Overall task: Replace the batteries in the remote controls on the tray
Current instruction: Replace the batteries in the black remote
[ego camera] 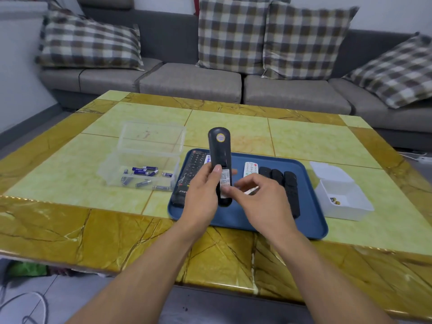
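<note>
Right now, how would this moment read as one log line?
left hand: holds black remote control back-up | right hand: fingers at its lower back | blue plastic tray: other remotes waiting

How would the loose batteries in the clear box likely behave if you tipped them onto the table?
The batteries look cylindrical, so they would probably roll. The table looks glossy, so little would likely stop them.

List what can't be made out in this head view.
- Held black remote: button face turned away; lower end hidden by the left hand.
- Right hand: fingertips motion-blurred, contact with the remote unclear.
- White box: small contents too small to identify.
- Label on the remote's back: print unreadable.
- Long remote on the tray: partly behind the left hand.
</note>
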Demonstrator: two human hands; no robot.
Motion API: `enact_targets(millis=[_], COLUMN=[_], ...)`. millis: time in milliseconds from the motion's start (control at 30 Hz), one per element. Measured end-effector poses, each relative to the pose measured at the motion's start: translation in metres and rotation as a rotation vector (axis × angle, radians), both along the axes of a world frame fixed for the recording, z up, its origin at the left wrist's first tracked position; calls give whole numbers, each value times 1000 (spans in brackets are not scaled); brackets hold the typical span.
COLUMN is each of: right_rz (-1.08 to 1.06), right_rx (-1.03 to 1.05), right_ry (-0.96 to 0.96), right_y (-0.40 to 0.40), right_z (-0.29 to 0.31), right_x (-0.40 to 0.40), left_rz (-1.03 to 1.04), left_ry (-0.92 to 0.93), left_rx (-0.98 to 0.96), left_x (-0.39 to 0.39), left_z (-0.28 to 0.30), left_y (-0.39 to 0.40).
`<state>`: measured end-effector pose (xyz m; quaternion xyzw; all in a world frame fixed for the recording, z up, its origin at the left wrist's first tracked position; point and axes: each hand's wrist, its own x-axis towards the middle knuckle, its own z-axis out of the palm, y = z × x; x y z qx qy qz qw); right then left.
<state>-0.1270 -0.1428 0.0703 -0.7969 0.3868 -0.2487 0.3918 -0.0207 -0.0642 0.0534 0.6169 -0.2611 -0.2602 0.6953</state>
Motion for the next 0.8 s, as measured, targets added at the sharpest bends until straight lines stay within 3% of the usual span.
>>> enact_targets(millis=[133,233,367,567,800], right_rz=[51,93,94,213,369], right_rx=[-320,-405,-434,-297,-50], right_ry=[-188,-143,-50,26,6], right_y=[-1,-1,-4,-7,-9], right_z=[1,-2,-3,1,4], right_x=[0,1,2,3,-2], left_rz=[9,-37,-53,-13,23], left_ry=[51,167,183,177,305], left_rx=[8,-42,-63,42,-17], left_x=[2,0,-6,-2,1], left_z=[-4,-7,-9,-17,-18], left_y=[-4,-6,-6,-8,-8])
